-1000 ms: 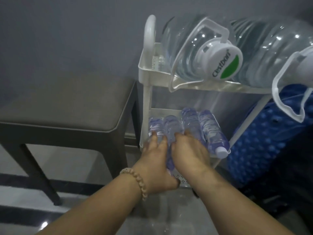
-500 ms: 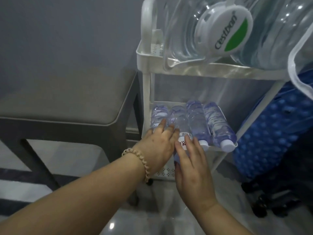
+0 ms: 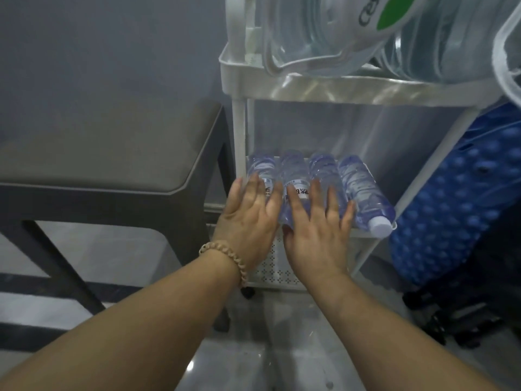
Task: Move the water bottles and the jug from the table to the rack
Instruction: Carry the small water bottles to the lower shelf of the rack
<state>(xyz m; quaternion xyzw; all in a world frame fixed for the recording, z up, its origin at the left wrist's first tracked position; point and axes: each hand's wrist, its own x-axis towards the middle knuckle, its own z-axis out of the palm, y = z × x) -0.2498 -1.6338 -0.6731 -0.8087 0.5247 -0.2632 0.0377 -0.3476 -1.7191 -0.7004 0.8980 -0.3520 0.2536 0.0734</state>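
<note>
Several small water bottles [image 3: 359, 190] lie side by side on the middle shelf of the white rack [image 3: 242, 77], caps toward me. My left hand [image 3: 251, 221] lies flat with spread fingers on the leftmost bottles. My right hand [image 3: 318, 235] lies flat beside it, fingers spread over the middle bottles. Neither hand grips anything. Two large clear jugs [image 3: 310, 32] lie on the rack's top shelf, one with a white and green cap [image 3: 386, 12].
A dark table [image 3: 112, 153] with a grey top stands left of the rack. A blue bumpy suitcase [image 3: 456, 221] stands to the right. A perforated lower shelf [image 3: 270, 266] sits under the bottles. Glossy grey floor lies below.
Both hands have flattened and spread over the bottle ends; the right hand moved up from the shelf's front. The view moved closer and lower, so the jugs sit higher in frame.
</note>
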